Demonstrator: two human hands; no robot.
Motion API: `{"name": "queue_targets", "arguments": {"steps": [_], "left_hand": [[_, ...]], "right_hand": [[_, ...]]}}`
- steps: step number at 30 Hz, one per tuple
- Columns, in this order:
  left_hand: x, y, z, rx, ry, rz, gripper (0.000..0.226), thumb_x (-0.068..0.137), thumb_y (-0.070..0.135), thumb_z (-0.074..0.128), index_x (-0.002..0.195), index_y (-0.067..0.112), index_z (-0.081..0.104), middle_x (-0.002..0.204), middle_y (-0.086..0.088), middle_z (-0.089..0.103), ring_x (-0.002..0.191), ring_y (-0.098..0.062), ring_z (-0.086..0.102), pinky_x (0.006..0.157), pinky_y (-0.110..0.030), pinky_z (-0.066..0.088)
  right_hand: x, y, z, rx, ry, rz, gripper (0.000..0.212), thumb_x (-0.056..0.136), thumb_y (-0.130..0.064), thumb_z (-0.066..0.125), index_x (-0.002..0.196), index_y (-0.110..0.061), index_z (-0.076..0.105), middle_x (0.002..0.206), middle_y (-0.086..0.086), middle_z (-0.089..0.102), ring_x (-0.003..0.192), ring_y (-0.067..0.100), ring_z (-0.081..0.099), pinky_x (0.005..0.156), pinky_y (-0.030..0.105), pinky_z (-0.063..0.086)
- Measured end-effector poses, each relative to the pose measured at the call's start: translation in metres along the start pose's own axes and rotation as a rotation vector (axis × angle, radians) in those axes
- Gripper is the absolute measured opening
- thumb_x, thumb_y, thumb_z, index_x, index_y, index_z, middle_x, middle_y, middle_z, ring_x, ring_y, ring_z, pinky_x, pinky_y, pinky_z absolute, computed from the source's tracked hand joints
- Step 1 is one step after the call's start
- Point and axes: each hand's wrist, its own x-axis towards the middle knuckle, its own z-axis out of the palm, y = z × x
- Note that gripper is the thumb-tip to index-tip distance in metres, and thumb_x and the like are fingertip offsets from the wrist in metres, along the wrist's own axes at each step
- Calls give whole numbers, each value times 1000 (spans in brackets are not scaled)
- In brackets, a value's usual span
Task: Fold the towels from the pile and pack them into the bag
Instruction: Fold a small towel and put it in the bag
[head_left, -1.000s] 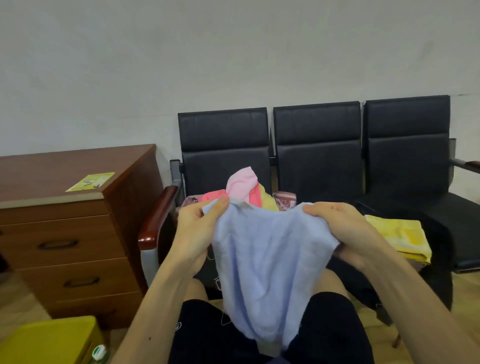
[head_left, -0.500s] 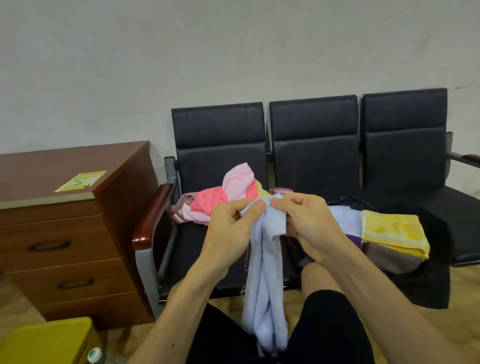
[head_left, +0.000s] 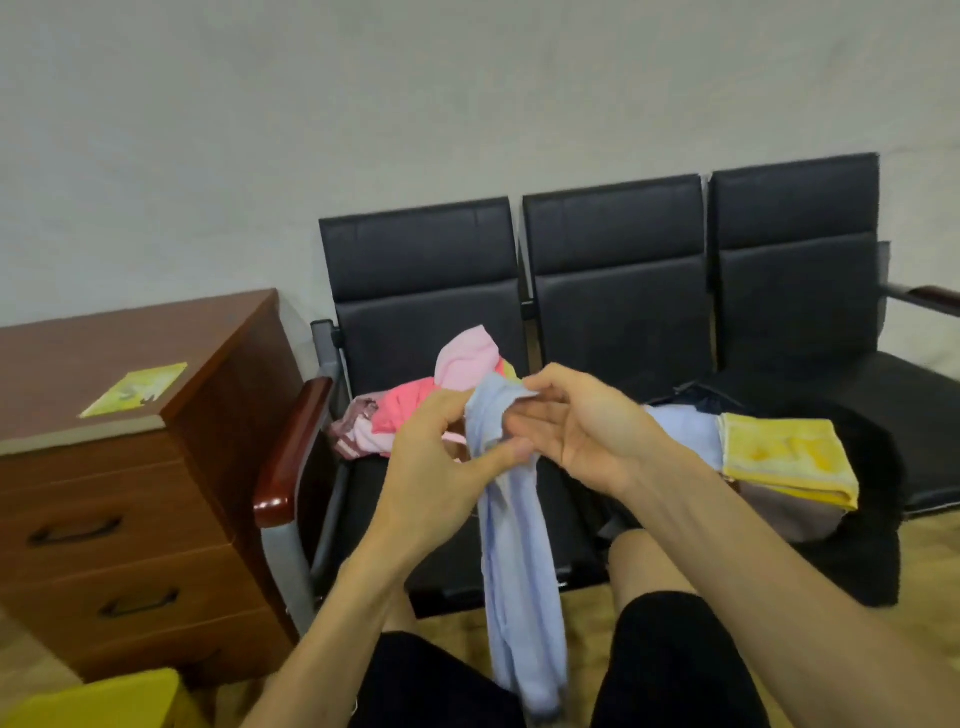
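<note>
A light blue towel (head_left: 519, 561) hangs folded lengthwise in front of me, down between my knees. My left hand (head_left: 436, 467) pinches its upper part between thumb and fingers. My right hand (head_left: 576, 421) pinches the top edge with thumb and forefinger, the other fingers spread toward the left hand. Behind them a pile of pink and red towels (head_left: 415, 410) lies on the left seat. Folded towels, yellow (head_left: 784, 457) on top with lilac and brownish ones under it, sit at a dark bag (head_left: 857, 530) on the middle seat.
A row of three black chairs (head_left: 623, 291) stands against the wall, with a wooden armrest (head_left: 291, 447) at its left end. A brown drawer cabinet (head_left: 130, 493) with a yellow card on top stands at the left. A yellow box (head_left: 104, 701) is at the bottom left.
The blue towel was held spread wide between both hands; the hands came together, so it now hangs as a narrow folded strip. The view has shifted, showing more of the folded stack.
</note>
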Motion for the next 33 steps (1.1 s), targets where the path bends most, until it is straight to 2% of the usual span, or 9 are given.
{"name": "queue_targets", "arguments": {"steps": [3,6,9,14,17,22,26,30,33], "left_hand": [[17,5,-4,-6,88,-28,5,94,33,66,96,36,64,88,14,68,86,0,66,74,-15,52],[30,24,-11,-131,122,-115,22,95,35,57,91,17,69,81,-3,70,80,-16,69,74,-34,59],[34,40,-17,-180,62,-132,33,91,43,50,101,19,70,92,0,73,92,-15,71,82,-34,60],[28,62,-28,-362,-61,-187,36,94,41,49,107,14,69,103,-8,74,103,-18,70,87,-31,59],[33,65,-35,-338,-47,-186,31,99,36,46,104,15,69,93,4,76,95,-10,71,82,-25,58],[34,68,-42,-239,-32,-155,29,104,31,44,105,14,68,85,11,73,84,-3,69,72,-17,55],[34,66,-50,-171,-5,-114,32,105,31,43,104,14,69,81,15,71,78,2,65,68,-12,50],[35,61,-52,-125,32,-118,30,104,32,43,99,21,70,85,13,74,81,-1,68,70,-15,52],[37,49,-49,-50,120,-80,29,105,33,44,95,29,70,84,1,74,72,-5,64,66,-21,49]], "right_hand": [[0,-16,6,-83,-74,-4,25,96,-15,57,116,-2,65,103,16,75,91,26,74,69,31,60],[-7,-28,8,-328,-100,-112,34,93,-32,66,120,-13,61,94,12,75,78,22,72,64,30,55],[-19,-32,3,-614,-178,-228,36,91,-33,68,123,-29,53,73,7,67,59,18,58,54,28,47],[-41,-43,-15,-892,-414,-184,37,94,-25,64,113,6,59,56,6,55,43,14,45,45,25,35],[-38,-52,-20,-1058,-442,-105,46,95,-28,61,110,16,56,61,12,57,42,13,48,44,20,40],[-25,-58,-34,-1247,-279,-164,27,96,-33,62,103,-8,67,80,9,75,66,27,70,61,30,54],[-25,-70,-45,-1182,-184,-311,27,93,-28,66,99,-1,68,86,14,76,82,32,73,62,24,56],[-27,-87,-42,-1032,-54,-550,29,93,-24,67,92,5,62,88,24,72,77,24,67,77,40,58],[-36,-94,-24,-752,14,-696,17,99,-22,58,92,-6,60,85,11,71,74,18,65,73,36,57]]}}
